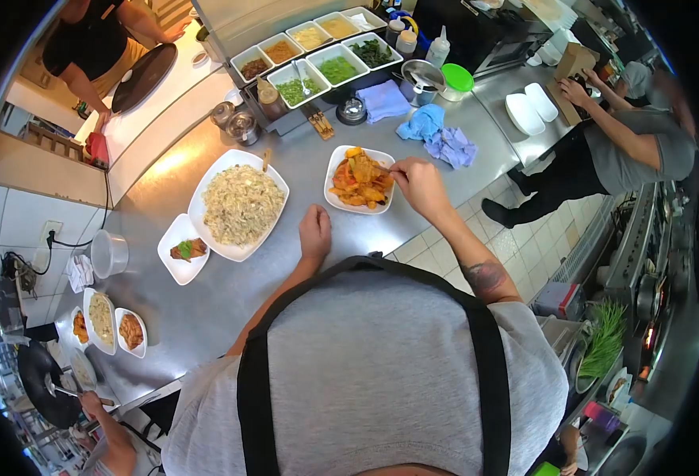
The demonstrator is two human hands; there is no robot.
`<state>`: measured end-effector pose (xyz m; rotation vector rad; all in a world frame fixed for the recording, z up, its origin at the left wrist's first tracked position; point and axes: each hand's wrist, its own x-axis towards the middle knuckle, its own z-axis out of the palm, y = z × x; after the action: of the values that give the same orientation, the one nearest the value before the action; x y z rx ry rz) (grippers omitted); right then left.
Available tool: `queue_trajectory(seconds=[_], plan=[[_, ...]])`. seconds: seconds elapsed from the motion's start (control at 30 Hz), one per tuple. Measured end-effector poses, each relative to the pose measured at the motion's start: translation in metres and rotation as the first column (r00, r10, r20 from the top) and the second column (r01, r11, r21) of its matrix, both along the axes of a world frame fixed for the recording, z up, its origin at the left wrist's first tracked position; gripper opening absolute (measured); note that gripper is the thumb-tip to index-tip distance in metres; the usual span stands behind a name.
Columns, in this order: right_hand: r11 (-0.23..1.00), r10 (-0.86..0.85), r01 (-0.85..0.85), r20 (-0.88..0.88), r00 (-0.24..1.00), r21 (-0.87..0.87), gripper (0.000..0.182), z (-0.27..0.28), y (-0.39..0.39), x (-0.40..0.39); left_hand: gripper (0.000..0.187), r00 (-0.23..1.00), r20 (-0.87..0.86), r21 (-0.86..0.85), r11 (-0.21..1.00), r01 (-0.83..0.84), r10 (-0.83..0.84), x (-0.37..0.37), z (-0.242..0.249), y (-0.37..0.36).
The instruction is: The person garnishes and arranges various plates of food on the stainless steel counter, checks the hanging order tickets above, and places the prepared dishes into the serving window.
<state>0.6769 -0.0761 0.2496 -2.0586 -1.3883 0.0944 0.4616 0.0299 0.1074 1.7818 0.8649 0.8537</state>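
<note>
My right hand (419, 189) is closed in a pinch at the right rim of a white square bowl (331, 187). Saucy orange-red food (361, 179) with yellow chunks fills that bowl. Whatever sits between those fingertips is too small to make out. Just below and left of the bowl, my left hand (315, 232) rests at the counter with its fingers curled in, and nothing shows in it. Further left stands a large white dish of fried rice (242, 205) with a wooden handle at its edge. Beside it is a small white dish (183, 268) with browned meat and a green garnish.
White tubs of toppings (337, 70) line the counter's back. Blue cloths (448, 147), a metal pot (421, 83) and a call bell (352, 109) are nearby. Small plated dishes (100, 319) sit lower left. A co-worker (627, 135) handles a box at right; another person (99, 47) holds a dark tray.
</note>
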Motion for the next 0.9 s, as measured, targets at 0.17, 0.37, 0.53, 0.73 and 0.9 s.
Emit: queue_trajectory(seconds=[0.17,0.37,0.53,0.73,0.9], plan=[[0.973,-0.112,0.073,0.170,0.979,0.218,0.009,0.007,-0.009,-0.014,0.024,0.991,0.123,-0.551,0.834,0.025,0.052,0.012,0.010,0.015],[0.959,-0.130,0.046,0.294,0.947,0.279,0.014,-0.032,-0.013,-0.016,0.035,0.976,0.111,-0.777,0.595,0.204,-0.189,0.034,0.024,0.033],[0.895,-0.151,0.031,0.236,0.960,0.446,0.015,0.004,-0.007,-0.013,0.035,0.957,0.110,-0.702,0.661,0.265,-0.268,0.039,0.013,0.038],[0.883,-0.099,0.230,-0.317,0.943,0.409,0.012,0.010,-0.003,-0.010,0.036,0.957,0.174,-0.656,0.697,0.288,-0.232,0.030,0.019,0.023],[0.931,-0.021,0.309,-0.819,0.574,0.193,0.013,0.029,0.022,-0.006,0.036,0.979,0.181,-0.716,0.669,0.200,-0.099,-0.010,0.081,0.013]])
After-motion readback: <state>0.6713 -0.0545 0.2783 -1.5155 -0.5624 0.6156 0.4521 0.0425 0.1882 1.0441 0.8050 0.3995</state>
